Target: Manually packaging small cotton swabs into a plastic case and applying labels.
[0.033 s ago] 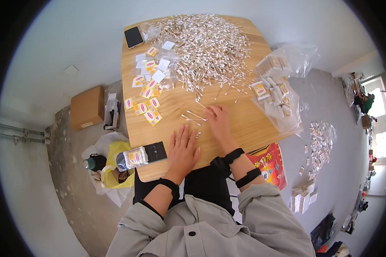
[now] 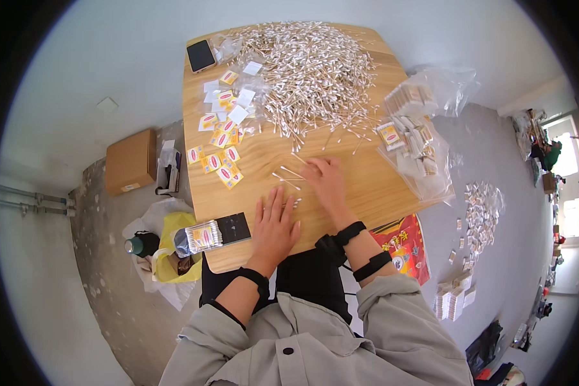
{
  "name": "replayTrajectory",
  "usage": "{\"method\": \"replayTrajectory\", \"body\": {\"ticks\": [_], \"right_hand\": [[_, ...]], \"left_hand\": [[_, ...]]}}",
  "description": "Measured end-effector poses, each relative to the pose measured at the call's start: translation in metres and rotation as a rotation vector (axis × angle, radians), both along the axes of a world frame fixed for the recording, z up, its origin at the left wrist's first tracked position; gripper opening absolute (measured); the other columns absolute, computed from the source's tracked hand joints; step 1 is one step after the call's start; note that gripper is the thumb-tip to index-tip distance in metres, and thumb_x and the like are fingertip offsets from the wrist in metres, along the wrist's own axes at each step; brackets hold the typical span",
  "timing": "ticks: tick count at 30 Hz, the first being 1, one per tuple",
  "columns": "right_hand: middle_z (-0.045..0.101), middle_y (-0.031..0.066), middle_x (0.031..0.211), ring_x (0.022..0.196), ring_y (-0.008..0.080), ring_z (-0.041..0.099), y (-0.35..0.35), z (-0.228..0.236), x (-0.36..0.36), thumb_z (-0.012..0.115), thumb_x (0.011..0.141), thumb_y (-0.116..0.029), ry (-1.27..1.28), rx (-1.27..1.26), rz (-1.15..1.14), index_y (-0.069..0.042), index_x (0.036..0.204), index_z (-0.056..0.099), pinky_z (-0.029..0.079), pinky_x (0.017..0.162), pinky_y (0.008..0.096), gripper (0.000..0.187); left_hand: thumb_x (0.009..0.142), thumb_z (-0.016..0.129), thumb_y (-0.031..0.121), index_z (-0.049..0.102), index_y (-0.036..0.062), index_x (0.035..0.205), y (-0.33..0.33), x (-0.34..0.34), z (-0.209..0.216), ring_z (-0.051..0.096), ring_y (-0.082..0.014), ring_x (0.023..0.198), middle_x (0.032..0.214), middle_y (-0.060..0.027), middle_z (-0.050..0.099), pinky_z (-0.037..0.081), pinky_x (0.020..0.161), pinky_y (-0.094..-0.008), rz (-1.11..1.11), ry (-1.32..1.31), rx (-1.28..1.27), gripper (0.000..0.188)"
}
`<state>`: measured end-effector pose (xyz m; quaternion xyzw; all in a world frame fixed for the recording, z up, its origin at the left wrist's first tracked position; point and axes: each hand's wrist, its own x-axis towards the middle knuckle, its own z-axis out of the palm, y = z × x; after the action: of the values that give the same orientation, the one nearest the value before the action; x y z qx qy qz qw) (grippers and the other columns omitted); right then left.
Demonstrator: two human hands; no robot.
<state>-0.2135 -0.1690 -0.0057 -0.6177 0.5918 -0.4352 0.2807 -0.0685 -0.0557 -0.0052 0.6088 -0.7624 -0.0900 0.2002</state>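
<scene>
My left hand [image 2: 277,225] lies nearly flat near the table's front edge, fingers stretched forward. White tips of a few cotton swabs [image 2: 296,202] show between its fingers and thumb; the rest of them is hidden. Curled down at the tabletop, my right hand [image 2: 327,184] has its fingertips closed on the end of a cotton swab [image 2: 296,156] that points away to the left. Beside those fingertips lie loose swabs [image 2: 287,177], partly under the hand. A large pile of cotton swabs [image 2: 315,71] covers the far part of the wooden table [image 2: 373,170].
Yellow-and-white cards [image 2: 215,161] and a phone [image 2: 201,56] lie on the left. A clear pack of swabs [image 2: 204,237] sits at the front left corner. Plastic bags with packed swabs [image 2: 412,141] rest at the right edge. More packs [image 2: 481,215] are on the floor.
My right hand has shifted slightly left, and the cotton swab at its fingertips has moved left with it. The left hand has not visibly moved.
</scene>
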Motion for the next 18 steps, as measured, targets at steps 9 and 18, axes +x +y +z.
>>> {"method": "replayTrajectory", "body": {"ticks": [9, 18], "right_hand": [[0.059, 0.0078, 0.095, 0.086, 0.0265, 0.061, 0.001, -0.020, 0.004, 0.073, 0.078, -0.022, 0.007, 0.027, 0.230, -0.012, 0.096, 0.071, 0.051, 0.073, 0.0380, 0.020], [0.059, 0.0098, 0.089, 0.082, 0.0261, 0.061, -0.005, -0.020, -0.010, 0.068, 0.084, -0.014, 0.012, -0.051, 0.410, -0.009, 0.097, 0.070, 0.049, 0.071, 0.0377, 0.015]], "left_hand": [[0.086, 0.061, 0.032, 0.045, 0.0075, 0.138, 0.000, 0.000, 0.001, 0.025, -0.0310, 0.143, 0.151, -0.0185, 0.031, 0.019, 0.115, -0.0504, -0.010, 0.027, -0.015, 0.060], [0.085, 0.060, 0.034, 0.036, 0.0035, 0.144, 0.001, -0.001, 0.000, 0.020, -0.0327, 0.145, 0.154, -0.0199, 0.024, 0.016, 0.117, -0.0492, 0.027, 0.005, -0.030, 0.071]]}}
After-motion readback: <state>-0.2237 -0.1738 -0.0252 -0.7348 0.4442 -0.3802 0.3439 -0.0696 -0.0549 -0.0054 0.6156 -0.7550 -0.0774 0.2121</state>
